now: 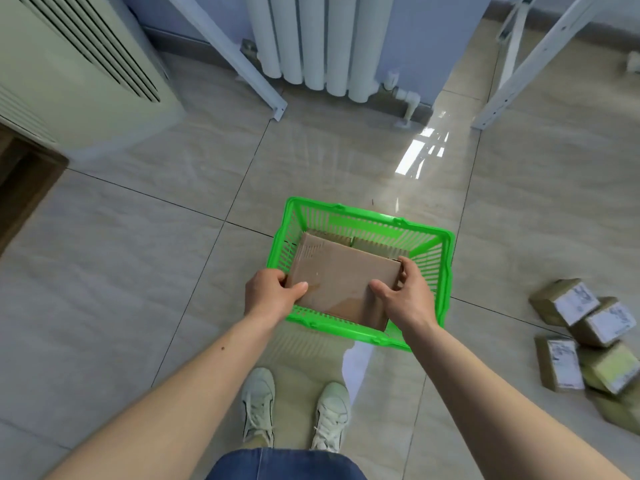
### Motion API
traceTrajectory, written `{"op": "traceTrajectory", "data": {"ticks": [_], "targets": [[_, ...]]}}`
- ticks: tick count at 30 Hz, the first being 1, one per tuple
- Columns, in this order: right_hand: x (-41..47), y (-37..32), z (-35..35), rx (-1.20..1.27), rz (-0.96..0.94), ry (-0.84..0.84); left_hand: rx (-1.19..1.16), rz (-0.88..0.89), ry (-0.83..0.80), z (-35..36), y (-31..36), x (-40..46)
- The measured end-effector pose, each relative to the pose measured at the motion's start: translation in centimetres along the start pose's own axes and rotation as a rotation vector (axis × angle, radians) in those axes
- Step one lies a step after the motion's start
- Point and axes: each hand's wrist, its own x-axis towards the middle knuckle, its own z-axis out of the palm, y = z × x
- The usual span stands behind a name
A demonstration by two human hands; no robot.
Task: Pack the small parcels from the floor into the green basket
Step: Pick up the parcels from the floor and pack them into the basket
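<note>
A green basket (431, 233) stands on the tiled floor just ahead of my feet. Over its near half I hold a flat brown cardboard parcel (341, 278) with both hands. My left hand (272, 294) grips its left edge, thumb on top. My right hand (405, 296) grips its right near corner. Another brown parcel (337, 239) shows inside the basket, mostly hidden under the held one. Several small parcels (588, 337) with white labels lie in a loose pile on the floor at the right.
A white radiator (322, 43) stands against the far wall. White metal frame legs (242, 60) slant down to the floor on both sides of it. A cream air-conditioner unit (79, 71) fills the far left. My shoes (294, 408) are below the basket.
</note>
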Motion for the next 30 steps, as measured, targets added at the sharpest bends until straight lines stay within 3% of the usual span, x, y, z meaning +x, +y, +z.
{"op": "traceTrajectory", "data": {"ticks": [7,13,23,30], "targets": [[7.0,5.5,6.9,-0.046,0.073,0.001,0.031,0.102,-0.085,6.4,-4.7,8.8],[13.4,9.7,12.8,-0.178,0.09,-0.007,0.333,0.292,-0.199,11.1,-7.0,16.2],[20.5,15.2,19.5,-0.214,0.133,-0.024,0.718,0.234,-0.274,18.5,-9.0,22.7],[22.4,15.8,22.0,-0.279,0.146,-0.079,0.808,0.201,-0.27,20.1,-9.7,25.2]]}}
